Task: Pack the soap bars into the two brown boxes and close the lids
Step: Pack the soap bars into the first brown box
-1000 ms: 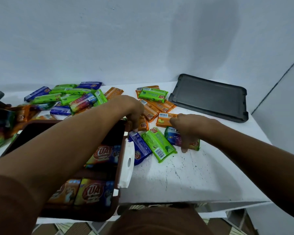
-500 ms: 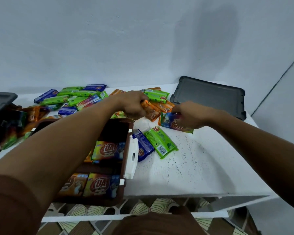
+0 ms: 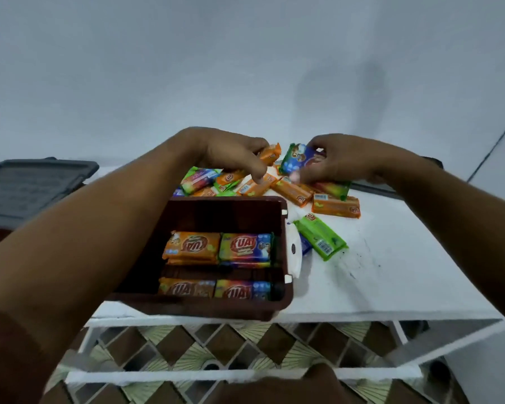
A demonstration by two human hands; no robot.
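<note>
Left grip (image 3: 231,154) pinched orange bar (image 3: 271,154), right grip (image 3: 350,158) blue-green bar (image 3: 295,158); both seemed light, stiff, slick-wrapped; long edges best for hold

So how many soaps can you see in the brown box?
4: far orange soap, far rainbow soap, near orange soap, near rainbow soap. More may hide underneath or behind the arm.
</note>
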